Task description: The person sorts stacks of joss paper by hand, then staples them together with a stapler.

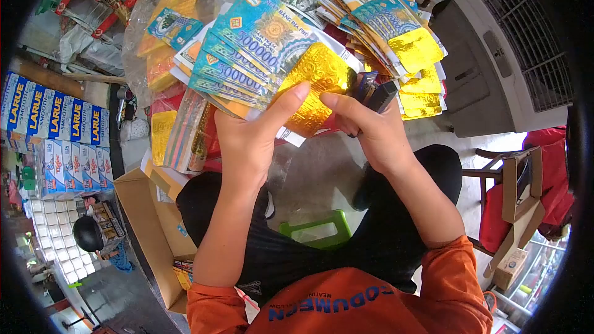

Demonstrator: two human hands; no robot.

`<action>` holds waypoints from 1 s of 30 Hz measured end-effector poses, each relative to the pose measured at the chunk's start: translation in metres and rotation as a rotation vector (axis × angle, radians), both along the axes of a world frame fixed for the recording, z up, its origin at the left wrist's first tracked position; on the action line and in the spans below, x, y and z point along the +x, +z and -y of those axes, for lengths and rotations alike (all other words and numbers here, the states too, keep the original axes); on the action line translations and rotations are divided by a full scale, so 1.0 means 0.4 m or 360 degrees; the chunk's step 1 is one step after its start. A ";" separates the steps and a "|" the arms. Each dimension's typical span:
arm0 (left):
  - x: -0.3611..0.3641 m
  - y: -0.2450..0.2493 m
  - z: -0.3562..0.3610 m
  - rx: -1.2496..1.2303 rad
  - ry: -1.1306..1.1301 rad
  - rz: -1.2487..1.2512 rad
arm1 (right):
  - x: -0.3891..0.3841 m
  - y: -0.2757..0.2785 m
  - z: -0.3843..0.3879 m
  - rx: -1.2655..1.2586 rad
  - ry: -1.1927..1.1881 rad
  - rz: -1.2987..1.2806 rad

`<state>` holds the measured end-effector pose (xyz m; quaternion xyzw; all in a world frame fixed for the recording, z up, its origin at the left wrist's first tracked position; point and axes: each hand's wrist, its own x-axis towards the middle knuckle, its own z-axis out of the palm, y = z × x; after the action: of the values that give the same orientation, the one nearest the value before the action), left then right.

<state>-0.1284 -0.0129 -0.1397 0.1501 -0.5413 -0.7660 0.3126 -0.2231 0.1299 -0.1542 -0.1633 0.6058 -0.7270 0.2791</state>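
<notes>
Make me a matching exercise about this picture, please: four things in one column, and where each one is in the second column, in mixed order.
1 gold foil
2 blue notes
3 LARUE boxes
4 green plastic frame

A stacked at far left
B fanned in left hand
C lying on the floor
D pinched by right hand

Pairs: 1-D, 2-B, 3-A, 4-C

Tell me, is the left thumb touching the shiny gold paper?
Touching. The head view shows the left hand with its thumb pressed flat on the gold paper, with no gap between them.
</notes>
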 end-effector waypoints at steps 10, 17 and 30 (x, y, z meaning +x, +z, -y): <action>0.005 0.006 0.001 -0.0055 -0.0013 -0.0019 | -0.004 0.009 -0.008 0.0017 0.0072 -0.0055; 0.035 -0.033 0.038 -0.0224 -0.0366 -0.0403 | 0.017 0.068 -0.056 0.0204 -0.0416 -0.1537; 0.042 -0.024 0.075 0.1106 -0.0450 -0.0413 | -0.062 0.007 -0.126 0.0346 -0.0409 -0.2508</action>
<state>-0.1116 -0.0428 -0.1494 0.0728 -0.2212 -0.9516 0.2005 -0.2479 0.1804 -0.1516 -0.5291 0.7060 -0.3615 -0.3016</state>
